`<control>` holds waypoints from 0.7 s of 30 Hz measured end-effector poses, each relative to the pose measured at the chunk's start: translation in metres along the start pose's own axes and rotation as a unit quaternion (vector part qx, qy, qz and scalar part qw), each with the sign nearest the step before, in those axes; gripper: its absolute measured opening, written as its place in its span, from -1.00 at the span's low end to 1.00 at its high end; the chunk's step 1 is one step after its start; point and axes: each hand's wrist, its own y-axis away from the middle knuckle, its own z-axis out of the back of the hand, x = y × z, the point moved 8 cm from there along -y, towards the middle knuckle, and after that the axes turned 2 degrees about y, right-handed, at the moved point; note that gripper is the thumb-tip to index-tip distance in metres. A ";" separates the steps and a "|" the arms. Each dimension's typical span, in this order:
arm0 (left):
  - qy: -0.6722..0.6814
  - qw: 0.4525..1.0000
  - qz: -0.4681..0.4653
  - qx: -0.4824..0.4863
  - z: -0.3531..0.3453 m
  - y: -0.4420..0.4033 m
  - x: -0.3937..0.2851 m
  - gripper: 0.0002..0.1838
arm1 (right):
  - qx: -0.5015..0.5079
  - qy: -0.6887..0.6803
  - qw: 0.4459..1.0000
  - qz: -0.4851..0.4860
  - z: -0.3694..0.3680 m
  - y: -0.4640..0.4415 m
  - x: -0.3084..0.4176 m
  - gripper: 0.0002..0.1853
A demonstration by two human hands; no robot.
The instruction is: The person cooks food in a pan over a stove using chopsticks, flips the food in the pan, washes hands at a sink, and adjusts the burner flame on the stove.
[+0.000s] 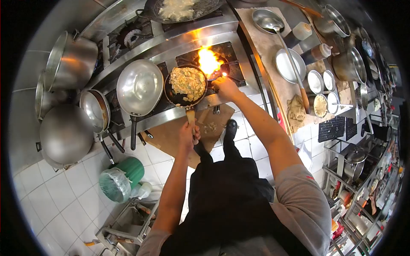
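Closed around the wooden handle, the left hand has hold of the frying pan, seen in the head view. Location of pan: above the front of the stove, just left of the flame; whether it rests on the metal or is held clear cannot be told. Cooked food covers most of its base. Holding it by the wood presumably spares the palm the heat, and its position beside the fire likely leaves the burner accessible. Right hand extends to the burner's near edge, a bright point at its fingertips; its grip cannot be determined. Left of the pan stands a silver wok, its handle facing the person, probably for easy reach.
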 end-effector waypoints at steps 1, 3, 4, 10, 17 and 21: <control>-0.002 1.000 0.002 -0.003 0.002 -0.001 -0.001 -0.71 | 0.037 0.001 0.998 -0.043 -0.011 0.000 -0.006 -0.53; -0.028 0.999 0.005 -0.021 0.008 -0.002 -0.003 -0.71 | -0.012 -0.037 0.993 -0.113 -0.009 0.006 -0.011 -0.65; -0.039 0.999 0.007 -0.032 0.010 -0.001 -0.004 -0.71 | -0.070 -0.066 0.986 -0.135 0.005 0.010 -0.010 -0.67; -0.065 0.997 -0.024 -0.021 0.012 0.009 -0.009 -0.75 | -0.210 -0.339 0.895 -0.198 0.088 0.011 0.043 -0.77; -0.098 0.995 -0.020 -0.008 0.019 0.011 0.002 -0.81 | -0.155 -0.271 0.927 -0.207 0.143 0.043 0.099 -0.69; -0.140 0.989 -0.035 -0.018 0.028 -0.004 0.008 -0.78 | -0.112 -0.256 0.914 -0.294 0.147 0.153 0.088 -0.73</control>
